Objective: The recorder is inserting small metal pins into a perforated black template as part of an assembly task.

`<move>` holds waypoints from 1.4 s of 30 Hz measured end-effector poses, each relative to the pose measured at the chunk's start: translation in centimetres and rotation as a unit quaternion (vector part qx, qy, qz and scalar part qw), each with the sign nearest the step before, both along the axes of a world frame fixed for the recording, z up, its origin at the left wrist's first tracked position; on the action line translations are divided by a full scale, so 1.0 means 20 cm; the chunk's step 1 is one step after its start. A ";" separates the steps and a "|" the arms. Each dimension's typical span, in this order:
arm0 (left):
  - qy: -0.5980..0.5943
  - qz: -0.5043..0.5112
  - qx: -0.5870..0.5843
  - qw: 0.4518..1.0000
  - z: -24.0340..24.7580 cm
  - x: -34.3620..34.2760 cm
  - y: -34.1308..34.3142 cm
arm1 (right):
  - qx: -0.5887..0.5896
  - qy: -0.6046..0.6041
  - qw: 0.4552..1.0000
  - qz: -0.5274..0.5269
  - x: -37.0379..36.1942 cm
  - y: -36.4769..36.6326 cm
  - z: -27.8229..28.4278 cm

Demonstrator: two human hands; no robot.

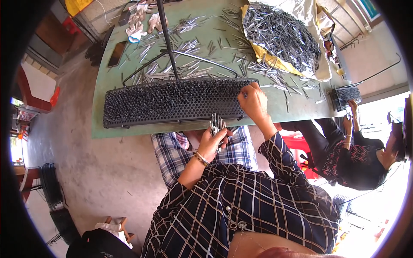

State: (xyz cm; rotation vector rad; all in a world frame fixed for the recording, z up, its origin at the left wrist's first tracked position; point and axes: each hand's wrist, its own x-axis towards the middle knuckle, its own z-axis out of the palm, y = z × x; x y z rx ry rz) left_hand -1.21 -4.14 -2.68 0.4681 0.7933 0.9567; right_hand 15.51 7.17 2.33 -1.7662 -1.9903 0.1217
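A long black perforated rack lies along the near edge of the green table, with a black frame and rod rising from its far side. Dark pins fill many of its holes, most densely at the left; open holes show along the near middle and right. My left hand is closed around a bundle of thin metal pins, held upright just in front of the rack. My right hand is over the rack's right end, its fingers pinched together. What sits between those fingers is too small to make out.
A large heap of pins rests on yellow-and-white sacking at the back right. Loose pins lie scattered behind the rack. Gloves and a dark phone are at the left. A co-worker handles a similar rack at the right.
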 end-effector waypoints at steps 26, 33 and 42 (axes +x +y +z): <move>0.027 0.025 -0.047 0.998 0.03 0.02 0.05 | 0.126 0.086 0.984 0.089 0.11 -0.02 -0.05; -0.002 0.038 -0.023 0.999 0.06 0.00 0.05 | -0.093 0.270 0.950 0.128 0.07 -0.13 0.08; 0.020 0.016 0.015 1.000 0.10 0.01 0.04 | -0.341 0.503 0.785 0.119 -0.06 -0.28 -0.01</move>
